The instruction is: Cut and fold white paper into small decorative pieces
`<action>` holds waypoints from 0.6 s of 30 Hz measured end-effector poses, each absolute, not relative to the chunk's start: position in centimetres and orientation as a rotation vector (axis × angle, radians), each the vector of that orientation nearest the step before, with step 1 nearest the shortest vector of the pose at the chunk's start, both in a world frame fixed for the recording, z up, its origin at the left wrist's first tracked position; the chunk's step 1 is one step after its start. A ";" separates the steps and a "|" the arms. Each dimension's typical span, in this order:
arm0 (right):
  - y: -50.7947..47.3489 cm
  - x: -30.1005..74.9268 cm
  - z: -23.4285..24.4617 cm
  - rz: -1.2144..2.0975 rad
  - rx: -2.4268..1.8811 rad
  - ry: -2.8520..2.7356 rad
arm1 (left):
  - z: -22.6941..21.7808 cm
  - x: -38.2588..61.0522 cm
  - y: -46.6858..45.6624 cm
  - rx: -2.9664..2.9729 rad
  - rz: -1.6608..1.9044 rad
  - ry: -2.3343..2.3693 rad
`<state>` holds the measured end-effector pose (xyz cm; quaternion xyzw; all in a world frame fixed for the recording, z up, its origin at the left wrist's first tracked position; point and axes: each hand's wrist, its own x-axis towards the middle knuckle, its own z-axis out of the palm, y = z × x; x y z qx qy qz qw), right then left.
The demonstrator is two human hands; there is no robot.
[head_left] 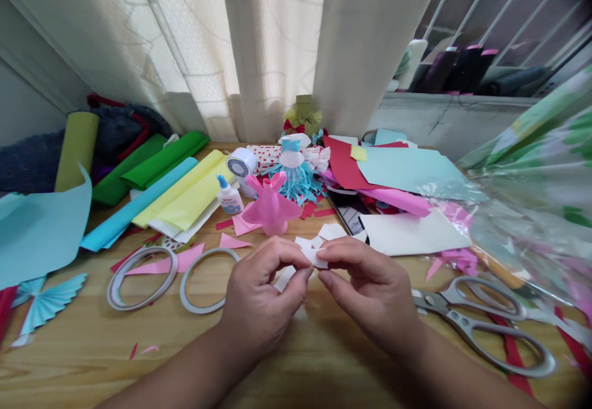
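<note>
That little scrap of paper (314, 256) is plain white, thin, and kinda matte looking. It's held up over the worktop (83, 375), right in the small gap where the fingertips of the left hand (266, 282) and right hand (377, 292) meet, so each side gets pinched. The bit showing looks pretty flat to me, but fingers cover the ends, so can't tell its full outline or if it's folded.

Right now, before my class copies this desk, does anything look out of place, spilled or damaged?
What looks like a phone lies among the craft papers right of the pink figure, odd because the things around it are craft material. Nothing looks spilled: the glue bottle stands upright.
</note>
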<state>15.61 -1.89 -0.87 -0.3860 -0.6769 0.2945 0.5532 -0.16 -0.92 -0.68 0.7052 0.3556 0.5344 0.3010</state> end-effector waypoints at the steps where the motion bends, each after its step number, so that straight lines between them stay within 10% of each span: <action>1: -1.9 15.6 -0.9 0.658 -0.901 -1.626 | -0.7 -0.2 -0.9 1.883 1.421 0.944; 18: -1.7 15.6 -0.6 0.657 -0.959 -1.563 | -0.9 -0.1 -1.1 1.940 1.460 0.981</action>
